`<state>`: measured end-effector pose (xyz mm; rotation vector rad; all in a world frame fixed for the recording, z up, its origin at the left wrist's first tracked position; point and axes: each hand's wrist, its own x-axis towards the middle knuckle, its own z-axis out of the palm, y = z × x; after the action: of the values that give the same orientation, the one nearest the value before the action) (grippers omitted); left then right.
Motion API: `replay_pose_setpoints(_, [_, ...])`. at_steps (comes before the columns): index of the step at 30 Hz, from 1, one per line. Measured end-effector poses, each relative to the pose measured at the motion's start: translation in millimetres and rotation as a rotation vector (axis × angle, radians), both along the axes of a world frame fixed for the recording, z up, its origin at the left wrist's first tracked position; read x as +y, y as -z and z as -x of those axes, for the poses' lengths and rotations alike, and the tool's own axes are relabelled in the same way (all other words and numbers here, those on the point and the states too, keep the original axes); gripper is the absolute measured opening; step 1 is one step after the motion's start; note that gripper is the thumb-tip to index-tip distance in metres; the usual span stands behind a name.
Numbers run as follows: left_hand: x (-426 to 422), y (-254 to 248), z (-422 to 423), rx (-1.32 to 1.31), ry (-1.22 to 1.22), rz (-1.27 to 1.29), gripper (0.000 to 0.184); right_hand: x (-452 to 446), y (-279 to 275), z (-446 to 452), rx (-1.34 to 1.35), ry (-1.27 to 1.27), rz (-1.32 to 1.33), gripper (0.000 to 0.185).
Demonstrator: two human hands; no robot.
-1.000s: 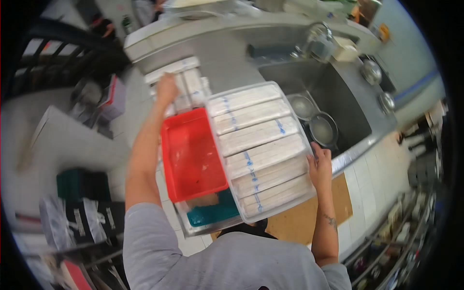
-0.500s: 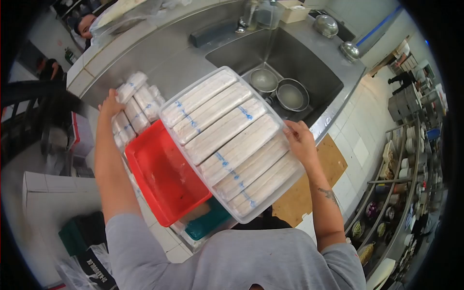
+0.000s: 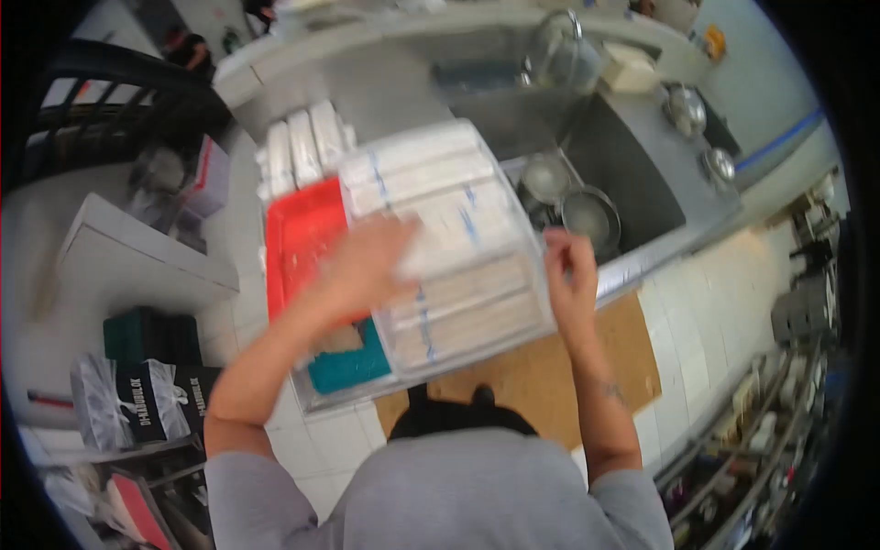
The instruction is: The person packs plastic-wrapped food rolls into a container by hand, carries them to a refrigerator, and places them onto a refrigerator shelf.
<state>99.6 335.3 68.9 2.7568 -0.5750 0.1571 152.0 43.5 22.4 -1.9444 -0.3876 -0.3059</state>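
Note:
A clear plastic container [image 3: 543, 316] holds several long white wrapped packs [image 3: 417, 170] with blue markings, lying side by side. My left hand [image 3: 371, 261] is over the middle packs, smeared by motion; whether it grips one is unclear. At the container's right rim, my right hand [image 3: 570, 266] has its fingers curled closed against the edge. A red tray [image 3: 298, 234] lies left of the container, partly behind my left forearm. More white wrapped packs [image 3: 302, 145] are piled behind the red tray. A teal tray [image 3: 353, 362] shows below it.
Two metal pans, a nearer one [image 3: 591, 218] and a farther one [image 3: 544, 177], sit in the steel sink [image 3: 642, 174] at right. A brown board [image 3: 614, 357] covers part of the floor. Racks of kitchenware [image 3: 761, 412] stand far right. Other people are partly visible at the back left.
My left hand has moved from the pile of packs at left to above the container. My right hand stays at the container's right rim. The camera view has shifted and turned.

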Motion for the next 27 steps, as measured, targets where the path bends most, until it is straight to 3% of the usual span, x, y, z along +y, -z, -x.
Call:
replay_pose_setpoints(2, [-42,16,17,0.055,0.024,-0.07,0.063,0,-10,15,-0.153,-0.252,0.14,0.033])
replay_pose_setpoints(3, [-49,16,18,0.002,0.017,-0.064,0.062,-2,-7,16,-0.299,-0.31,0.362,0.042])
replay_pose_setpoints(6, [-63,21,31,-0.033,-0.035,-0.074,0.06,-3,-1,12,-0.197,-0.408,0.516,0.042])
replay_pose_setpoints(9, [-50,20,52,0.032,-0.177,-0.173,0.061,-6,-2,5,-0.193,-0.441,0.523,0.041])
replay_pose_setpoints(12, [-35,33,70,0.056,-0.285,0.003,0.05,-3,1,5,-0.182,-0.458,0.502,0.04])
replay_pose_setpoints(18, [-33,35,70,0.05,-0.289,-0.043,0.05,-1,1,0,-0.209,-0.465,0.537,0.046])
replay_pose_setpoints(21, [4,24,58,-0.013,-0.208,0.212,0.042,0,-3,6,-0.086,-0.428,0.357,0.045])
replay_pose_setpoints(23, [48,31,35,-0.141,-0.391,0.288,0.037,3,-10,15,0.067,-0.312,0.235,0.043])
replay_pose_setpoints(24, [81,31,12,-0.227,-0.474,0.326,0.035,6,-7,11,-0.02,-0.232,0.271,0.042])
replay_pose_setpoints(27, [193,59,-53,-0.097,-0.935,0.118,0.038,14,-5,9,-0.203,-0.047,0.398,0.041])
